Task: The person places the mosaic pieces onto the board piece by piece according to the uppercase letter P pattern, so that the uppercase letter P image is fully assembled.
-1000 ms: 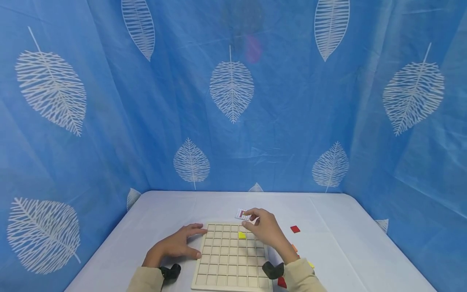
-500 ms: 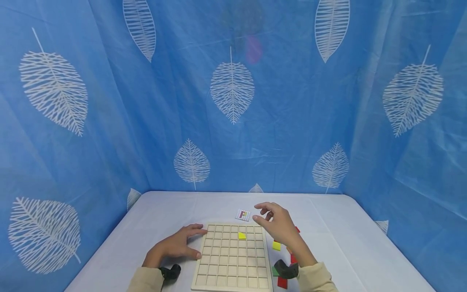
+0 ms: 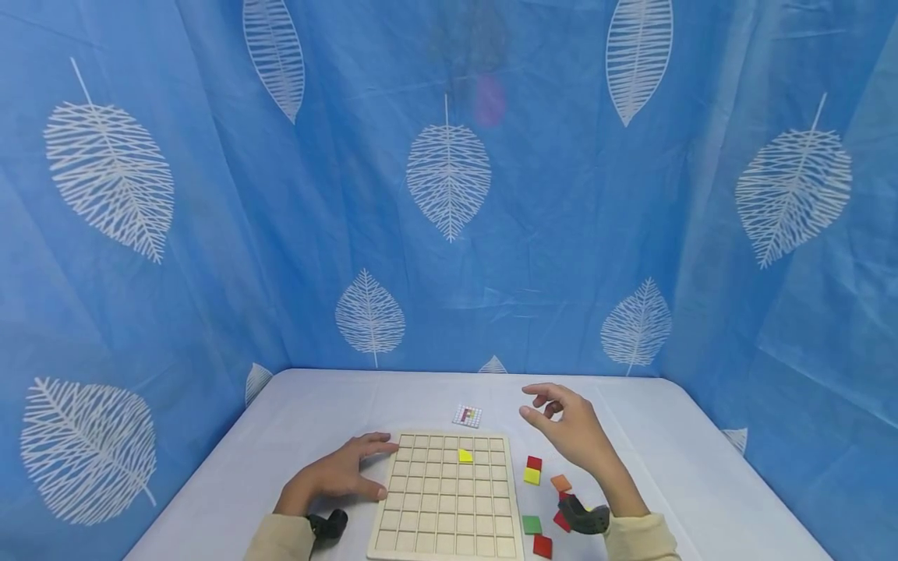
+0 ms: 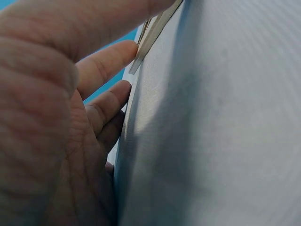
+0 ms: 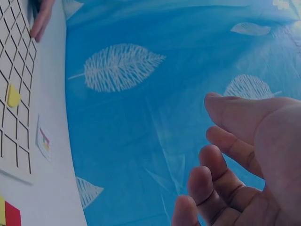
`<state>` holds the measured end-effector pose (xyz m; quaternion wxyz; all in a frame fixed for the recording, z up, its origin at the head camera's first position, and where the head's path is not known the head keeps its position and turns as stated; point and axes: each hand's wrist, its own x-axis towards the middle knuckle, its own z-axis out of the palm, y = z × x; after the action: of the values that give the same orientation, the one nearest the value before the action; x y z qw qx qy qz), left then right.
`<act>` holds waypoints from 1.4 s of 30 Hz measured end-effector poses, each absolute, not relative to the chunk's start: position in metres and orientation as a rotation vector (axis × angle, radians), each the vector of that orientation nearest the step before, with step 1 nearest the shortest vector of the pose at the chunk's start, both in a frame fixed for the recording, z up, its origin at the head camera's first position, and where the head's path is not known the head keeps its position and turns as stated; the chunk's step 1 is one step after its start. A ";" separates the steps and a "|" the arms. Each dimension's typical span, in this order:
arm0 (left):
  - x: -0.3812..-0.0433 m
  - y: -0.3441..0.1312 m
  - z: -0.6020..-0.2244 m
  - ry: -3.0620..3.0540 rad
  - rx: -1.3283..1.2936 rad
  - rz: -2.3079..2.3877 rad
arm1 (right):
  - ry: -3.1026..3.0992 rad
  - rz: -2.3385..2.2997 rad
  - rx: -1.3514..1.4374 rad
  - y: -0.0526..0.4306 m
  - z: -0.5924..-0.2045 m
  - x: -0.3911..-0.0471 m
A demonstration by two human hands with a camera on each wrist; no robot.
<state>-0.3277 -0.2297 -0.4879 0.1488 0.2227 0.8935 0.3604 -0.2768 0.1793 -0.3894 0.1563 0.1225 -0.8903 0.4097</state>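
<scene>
A pale wooden grid board lies on the white table. One yellow tile with a cut or rounded corner sits in a cell of its second row. My left hand rests at the board's left edge, its thumb and a fingertip touching the rim; the left wrist view shows the fingers fairly straight there. My right hand is raised over the table right of the board, fingers loosely bent, nothing between them. Behind the board lies a small pattern card with a printed grid and coloured squares.
Loose tiles lie right of the board: a yellow tile against a red one, an orange tile, a green tile and several red ones, partly hidden by the right wrist's camera. A blue leaf-print curtain encloses the table.
My right hand has moved right, away from the card and the board, uncovering the card and the loose tiles. The left hand and the yellow tile on the board have stayed put.
</scene>
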 end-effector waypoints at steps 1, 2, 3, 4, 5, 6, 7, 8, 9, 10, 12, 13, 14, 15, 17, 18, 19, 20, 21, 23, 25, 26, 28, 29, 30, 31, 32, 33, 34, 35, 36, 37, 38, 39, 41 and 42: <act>-0.327 -0.230 -0.489 2.571 0.640 1.032 | -2.549 1.178 0.353 0.183 -0.390 -0.277; -0.327 -0.230 -0.489 2.571 0.642 1.027 | -2.548 1.181 0.350 0.186 -0.391 -0.277; -0.327 -0.229 -0.489 2.572 0.638 1.025 | -2.550 1.184 0.347 0.190 -0.391 -0.277; -0.327 -0.229 -0.489 2.573 0.634 1.023 | -2.551 1.186 0.343 0.193 -0.392 -0.277; -0.326 -0.229 -0.489 2.577 0.633 1.019 | -2.555 1.187 0.339 0.196 -0.393 -0.277; -0.326 -0.228 -0.489 2.581 0.625 1.014 | -2.559 1.184 0.331 0.200 -0.393 -0.276; -0.326 -0.228 -0.488 2.584 0.619 1.011 | -2.567 1.175 0.327 0.203 -0.394 -0.276; -0.325 -0.227 -0.487 2.587 0.616 1.007 | -2.572 1.165 0.321 0.206 -0.394 -0.276; -0.325 -0.227 -0.487 2.593 0.606 1.005 | -2.581 1.154 0.316 0.209 -0.395 -0.276; -0.325 -0.226 -0.487 2.597 0.600 1.002 | -2.586 1.151 0.312 0.211 -0.395 -0.276; -0.325 -0.226 -0.487 2.602 0.589 0.996 | -2.600 1.143 0.306 0.217 -0.395 -0.276; -0.325 -0.225 -0.486 2.602 0.589 0.999 | -2.602 1.140 0.310 0.220 -0.394 -0.276; -0.325 -0.225 -0.486 2.602 0.586 1.002 | -2.605 1.139 0.311 0.222 -0.394 -0.277; -0.325 -0.225 -0.485 2.601 0.584 1.007 | -2.608 1.135 0.316 0.225 -0.394 -0.277; -0.325 -0.226 -0.485 2.600 0.585 1.013 | -2.613 1.131 0.326 0.232 -0.394 -0.278; -0.325 -0.226 -0.485 2.598 0.582 1.014 | -2.615 1.131 0.330 0.235 -0.395 -0.278; -0.325 -0.226 -0.485 2.597 0.582 1.018 | -2.622 1.129 0.335 0.239 -0.396 -0.279; -0.326 -0.226 -0.485 2.599 0.582 1.012 | -2.629 1.134 0.339 0.242 -0.397 -0.280; -0.326 -0.226 -0.485 2.598 0.579 1.011 | -2.639 1.140 0.345 0.245 -0.399 -0.280; -0.326 -0.226 -0.486 2.597 0.574 1.009 | -2.673 1.161 0.356 0.250 -0.403 -0.282; -0.326 -0.227 -0.486 2.596 0.575 1.002 | -2.717 1.196 0.370 0.254 -0.408 -0.284; -0.326 -0.227 -0.486 2.595 0.576 0.999 | -2.738 1.220 0.375 0.256 -0.410 -0.286; -0.326 -0.227 -0.487 2.594 0.579 0.999 | -2.778 1.272 0.385 0.258 -0.415 -0.288; -0.326 -0.227 -0.487 2.594 0.581 1.001 | -2.794 1.293 0.401 0.260 -0.418 -0.289; -0.326 -0.227 -0.487 2.595 0.581 0.999 | -2.804 1.320 0.407 0.261 -0.421 -0.290; -0.326 -0.226 -0.487 2.597 0.582 1.000 | -2.814 1.336 0.424 0.262 -0.423 -0.291; -0.327 -0.226 -0.487 2.600 0.582 0.999 | -2.822 1.352 0.432 0.263 -0.425 -0.291; -0.327 -0.226 -0.487 2.602 0.583 0.998 | -2.833 1.359 0.455 0.265 -0.428 -0.292; -0.327 -0.226 -0.487 2.605 0.582 0.999 | -2.845 1.366 0.463 0.266 -0.430 -0.293; -0.327 -0.226 -0.487 2.606 0.582 0.996 | -2.861 1.371 0.474 0.267 -0.433 -0.294; -0.327 -0.226 -0.487 2.606 0.584 0.994 | -2.875 1.382 0.471 0.267 -0.435 -0.294; -0.328 -0.226 -0.487 2.606 0.584 0.993 | -2.891 1.390 0.475 0.268 -0.438 -0.295; -0.327 -0.226 -0.487 2.607 0.584 0.994 | -2.907 1.399 0.464 0.269 -0.440 -0.295; -0.328 -0.226 -0.488 2.604 0.582 0.997 | -2.922 1.410 0.459 0.269 -0.443 -0.295; -0.327 -0.227 -0.488 2.598 0.583 0.999 | -2.948 1.438 0.428 0.269 -0.447 -0.295; -0.327 -0.227 -0.488 2.592 0.589 1.004 | -2.956 1.452 0.422 0.269 -0.449 -0.295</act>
<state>-0.3268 -0.2267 -0.4876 0.1494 0.2049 0.9020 0.3493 -0.2952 0.2693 -0.4492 -0.0892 0.1266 -0.8867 0.4356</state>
